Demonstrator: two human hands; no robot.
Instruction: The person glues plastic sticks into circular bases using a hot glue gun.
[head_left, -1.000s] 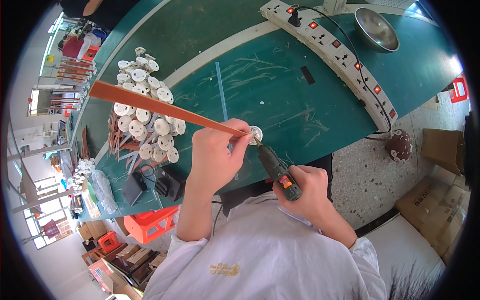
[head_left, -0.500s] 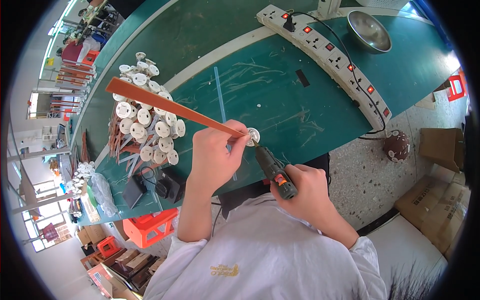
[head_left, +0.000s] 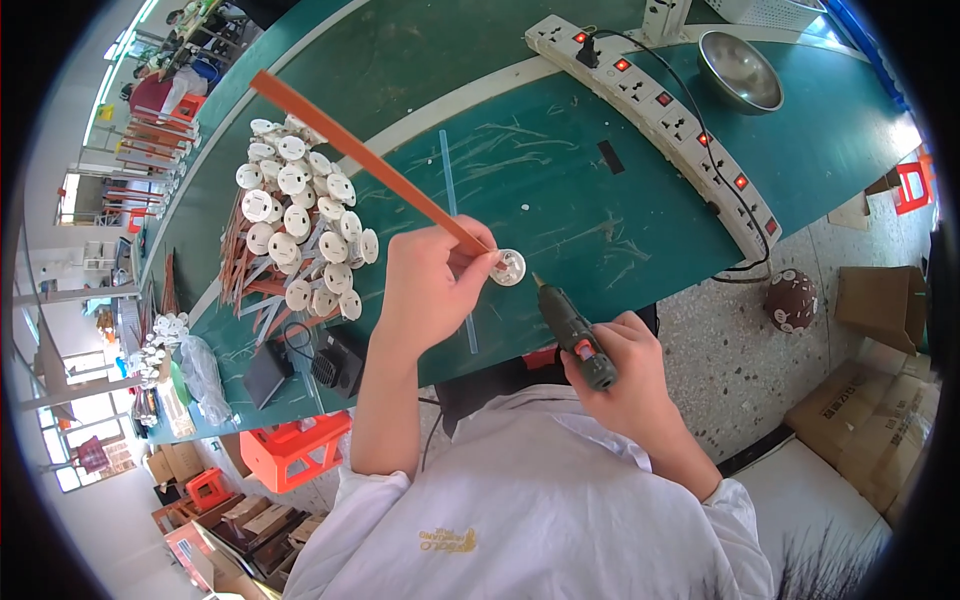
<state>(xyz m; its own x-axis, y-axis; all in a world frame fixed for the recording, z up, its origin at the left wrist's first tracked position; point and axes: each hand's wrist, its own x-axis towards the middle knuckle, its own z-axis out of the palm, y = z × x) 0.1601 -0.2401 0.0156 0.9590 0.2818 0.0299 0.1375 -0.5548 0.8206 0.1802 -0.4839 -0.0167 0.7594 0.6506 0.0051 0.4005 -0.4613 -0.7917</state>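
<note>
My left hand [head_left: 437, 284] is closed on a long flat reddish-brown strip [head_left: 375, 165], pinched near its lower end. At that end sits a round white disc [head_left: 509, 268] with raised detail on its face, just beyond my fingertips. My right hand [head_left: 628, 368] grips a dark green glue gun [head_left: 572, 328]. The gun's nozzle points up and left at the disc, a short gap away from it. To the left on the green table [head_left: 560, 220] lies a big pile of similar strips with white discs [head_left: 297, 220] on their ends.
A glue stick [head_left: 447, 170] lies beyond my left hand. A long power strip [head_left: 655, 120] with lit switches and a cable crosses the right side, beside a metal bowl [head_left: 740, 72]. A black device [head_left: 338, 362] stands at the near left edge. Red stools [head_left: 292, 450] and cardboard boxes [head_left: 880, 305] are on the floor.
My right hand has drawn the glue gun back rightward, so its nozzle has left the disc. The strip in my left hand has tilted more upright, and the disc's face shows more.
</note>
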